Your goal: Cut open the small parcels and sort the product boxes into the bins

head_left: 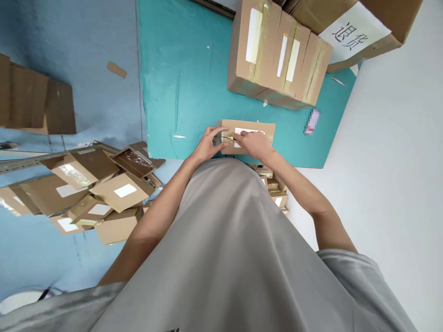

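A small brown cardboard box (256, 125) with white labels and clear tape lies at the front edge of the teal-topped table (162, 115). My left hand (208, 144) holds its left end, thumb and fingers curved apart around the taped side. Over the top of the box is my right hand (255, 145), closed on a small utility knife (232, 138). Only a yellow bit and a thin tip of the knife show, pointing left at the tape; the rest is hidden by the fingers.
Taped cardboard boxes (270, 60) stand in a row at the back right, beside a big carton (391, 27) with a handwritten paper sign. A blurred pinkish item (312, 122) lies right. Opened boxes (117, 189) are heaped on the left floor; more boxes (277, 196) sit below the table edge.
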Demonstrator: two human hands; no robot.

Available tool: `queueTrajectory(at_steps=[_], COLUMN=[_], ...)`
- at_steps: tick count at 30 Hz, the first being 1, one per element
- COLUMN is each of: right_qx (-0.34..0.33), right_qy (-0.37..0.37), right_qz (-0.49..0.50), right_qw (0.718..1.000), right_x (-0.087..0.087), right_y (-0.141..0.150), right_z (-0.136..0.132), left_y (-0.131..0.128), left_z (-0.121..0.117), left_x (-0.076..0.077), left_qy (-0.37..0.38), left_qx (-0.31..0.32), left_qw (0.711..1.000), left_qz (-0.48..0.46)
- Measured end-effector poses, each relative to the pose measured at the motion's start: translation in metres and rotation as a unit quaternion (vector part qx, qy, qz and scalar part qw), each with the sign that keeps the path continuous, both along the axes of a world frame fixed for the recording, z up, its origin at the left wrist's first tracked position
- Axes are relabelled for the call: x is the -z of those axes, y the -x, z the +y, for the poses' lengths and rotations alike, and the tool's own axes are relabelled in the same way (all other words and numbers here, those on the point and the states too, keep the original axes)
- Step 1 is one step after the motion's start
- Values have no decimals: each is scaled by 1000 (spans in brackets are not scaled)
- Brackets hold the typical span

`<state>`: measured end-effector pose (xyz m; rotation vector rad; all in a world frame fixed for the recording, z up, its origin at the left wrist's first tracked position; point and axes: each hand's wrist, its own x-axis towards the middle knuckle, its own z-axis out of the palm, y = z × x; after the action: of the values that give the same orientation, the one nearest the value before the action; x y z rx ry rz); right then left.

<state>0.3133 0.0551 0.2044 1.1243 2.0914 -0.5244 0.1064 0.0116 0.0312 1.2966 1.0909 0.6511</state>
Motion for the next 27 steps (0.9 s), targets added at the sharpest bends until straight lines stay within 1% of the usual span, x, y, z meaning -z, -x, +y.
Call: queueTrajectory(at_steps=[4,7,10,11,13,18,20,23,27], right_qx=[-19,-24,-26,-25,-21,21,33,45,55], right_qy=[1,-2,-3,-1,0,-6,-9,-15,-20], right_qz=[-12,-7,-4,-10,-26,-91,-100,-83,-38], right_qw=[1000,1000,1000,1000,999,996,994,995,998], right_x=[-9,-12,-11,-11,-11,-20,-21,-15,-2], right_y=[12,19,10,2,-23,-118,-150,-176,-187], right_z=[3,5,8,8,7,-3,-9,-16,-19], left_y=[0,0,0,0,0,-7,-13,-19,-23], left_z=[-1,-2,-3,-3,-5,-9,-10,-9,-7], left_x=[0,0,1,1,2,3,3,3,-5], left_qy=[3,1,-1,1,5,15,19,25,32], left_qx=[-6,-10,-20,-25,-37,-67,-78,-89,-94], left_qw=[1000,1000,1000,1000,999,998,997,996,995], left_qz=[-1,1,1,2,4,11,10,10,26])
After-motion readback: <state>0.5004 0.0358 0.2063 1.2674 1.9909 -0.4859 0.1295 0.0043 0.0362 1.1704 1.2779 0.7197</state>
